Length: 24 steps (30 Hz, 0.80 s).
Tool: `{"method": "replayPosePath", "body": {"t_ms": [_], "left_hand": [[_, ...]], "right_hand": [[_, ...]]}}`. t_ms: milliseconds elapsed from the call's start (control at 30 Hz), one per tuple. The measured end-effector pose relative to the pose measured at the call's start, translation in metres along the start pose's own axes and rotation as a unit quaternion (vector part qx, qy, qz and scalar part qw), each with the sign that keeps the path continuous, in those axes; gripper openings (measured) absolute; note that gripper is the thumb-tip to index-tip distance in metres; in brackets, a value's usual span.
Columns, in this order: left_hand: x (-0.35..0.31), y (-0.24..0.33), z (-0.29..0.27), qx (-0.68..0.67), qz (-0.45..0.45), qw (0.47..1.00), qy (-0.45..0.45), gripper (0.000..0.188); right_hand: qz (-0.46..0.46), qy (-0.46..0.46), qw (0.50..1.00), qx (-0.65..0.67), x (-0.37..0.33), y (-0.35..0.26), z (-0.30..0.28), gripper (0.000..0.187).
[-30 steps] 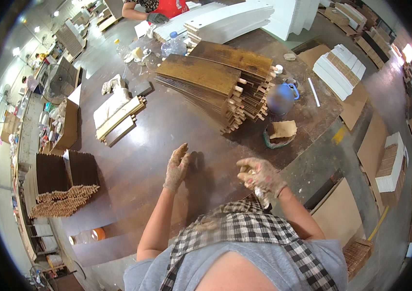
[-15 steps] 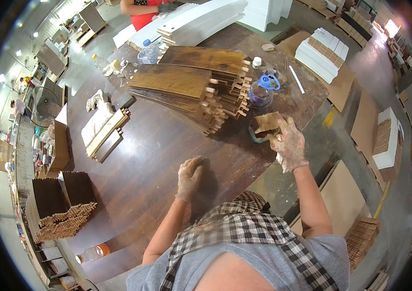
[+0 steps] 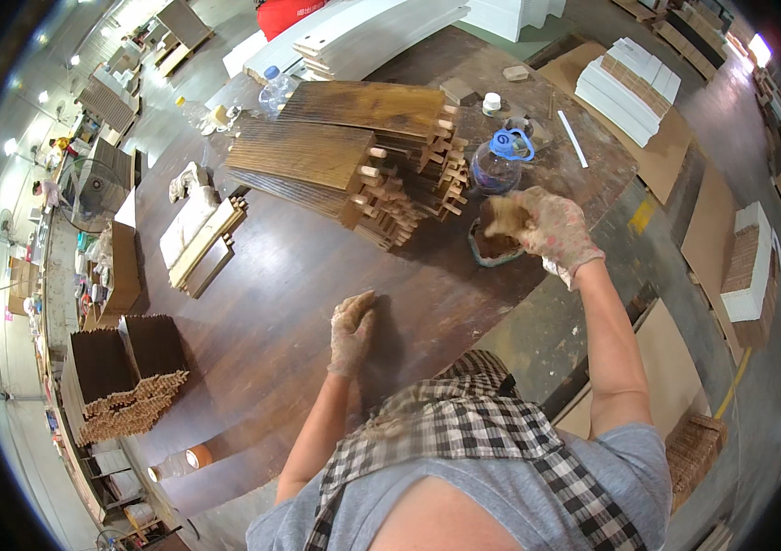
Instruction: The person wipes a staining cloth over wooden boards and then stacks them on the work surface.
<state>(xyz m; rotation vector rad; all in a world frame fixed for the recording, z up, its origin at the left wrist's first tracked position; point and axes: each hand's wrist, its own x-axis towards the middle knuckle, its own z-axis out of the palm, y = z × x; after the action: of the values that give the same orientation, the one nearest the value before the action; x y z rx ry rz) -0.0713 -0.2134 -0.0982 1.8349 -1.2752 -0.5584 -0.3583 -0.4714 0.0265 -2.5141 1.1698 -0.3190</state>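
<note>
Right hand (image 3: 554, 230) has taken up the brown pad (image 3: 505, 219) since the earliest frame, where the pad sat in the teal-rimmed bowl (image 3: 491, 263) and the hand was back near the body; left hand (image 3: 351, 335) has stayed low over the counter (image 3: 262, 285).

At far left, a stack of dark slats (image 3: 129, 376) stands with its rough, paler ends toward the person; just below it, a clear bottle (image 3: 174, 464) with an orange cap lies on its side; further right, pale wooden strips (image 3: 209, 250) lie beside a white cloth (image 3: 190, 213); next comes a pile of brown boards (image 3: 303, 151) with pegs jutting from their right ends, a blue-capped bottle (image 3: 277, 92) behind it; nearer the body, the gloved left hand is curled narrow, and I cannot tell whether it holds anything or touches the surface; right of the boards, the gloved right hand pinches the pad, blurred and tilted, over the bowl near the counter's right edge; just behind stands a jug (image 3: 496, 167) with a blue lid and handle; beyond it, a white strip (image 3: 572, 140) lies slanted.
</note>
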Motion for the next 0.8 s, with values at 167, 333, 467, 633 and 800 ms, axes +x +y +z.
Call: {"method": "replayPosePath", "body": {"t_ms": [167,333,467,633,800], "left_hand": [[0.002,-0.008,0.003,-0.006,-0.016,1.000,0.005,0.030],[0.007,0.000,0.004,0.008,-0.016,1.000,-0.001,0.029],[0.005,0.001,0.007,-0.005,-0.032,0.999,0.017,0.030],[0.004,-0.005,0.009,-0.009,-0.031,0.999,0.027,0.031],[0.007,-0.008,0.011,0.020,-0.018,0.999,0.019,0.029]], "right_hand": [[0.161,-0.065,0.832,0.528,-0.015,0.009,-0.020,0.047],[0.037,-0.182,0.860,0.475,-0.058,-0.003,0.033,0.046],[-0.091,-0.135,0.931,0.328,-0.064,-0.038,0.062,0.049],[-0.055,-0.008,0.990,0.128,-0.060,-0.019,0.024,0.051],[-0.013,0.042,0.999,-0.015,-0.044,-0.008,-0.007,0.048]]}}
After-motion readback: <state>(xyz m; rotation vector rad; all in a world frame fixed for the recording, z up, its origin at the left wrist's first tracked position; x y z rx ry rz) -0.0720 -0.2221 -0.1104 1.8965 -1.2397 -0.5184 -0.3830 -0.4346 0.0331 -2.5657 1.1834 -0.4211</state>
